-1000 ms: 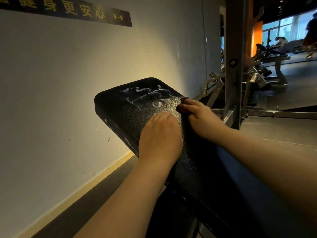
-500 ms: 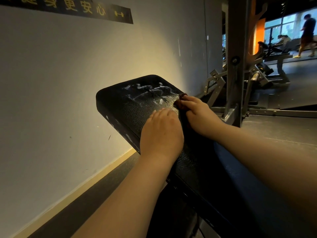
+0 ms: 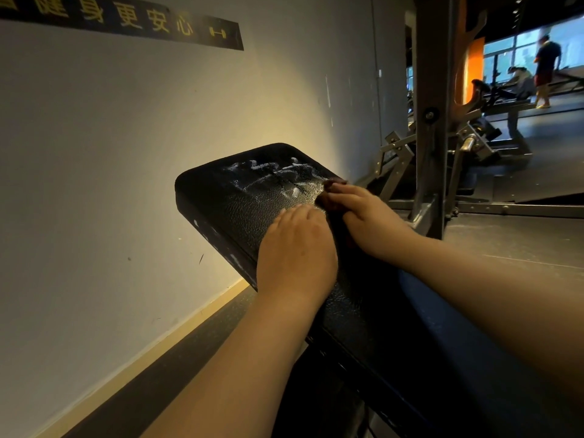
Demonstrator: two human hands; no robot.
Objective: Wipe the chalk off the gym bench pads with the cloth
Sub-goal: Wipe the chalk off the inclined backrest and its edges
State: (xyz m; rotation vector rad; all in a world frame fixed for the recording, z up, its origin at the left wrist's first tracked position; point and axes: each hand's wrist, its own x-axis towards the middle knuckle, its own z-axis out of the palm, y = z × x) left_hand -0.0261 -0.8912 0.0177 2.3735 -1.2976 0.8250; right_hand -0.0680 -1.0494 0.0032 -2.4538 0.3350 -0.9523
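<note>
a pale wall [image 3: 126,153] fills the left of the view. along it runs a long black bench pad [image 3: 227,197], thick, with a grained vinyl top. it looks firm and heavy enough to stay put under pressure, and the grain will likely drag a little. white chalk marks [image 3: 268,173] are scribbled across the pad's far end near its rounded corner, and a few pale flecks show on the side edge.

the person's left grip [image 3: 295,248], a bare hand, lies flat on the pad with fingers straight. it holds nothing and seems to brace. just beside it, the right grip [image 3: 369,222] is closed over a small dark reddish cloth [image 3: 327,202], with the fingers folded on top and the thumb hidden.

the cloth looks soft, light and limp, so it is best kept bunched under the fingers with the palm bearing down. it peeks out at the fingertips, at the near edge of the chalk. the chalk lies just beyond the right grip and to its left.
</note>
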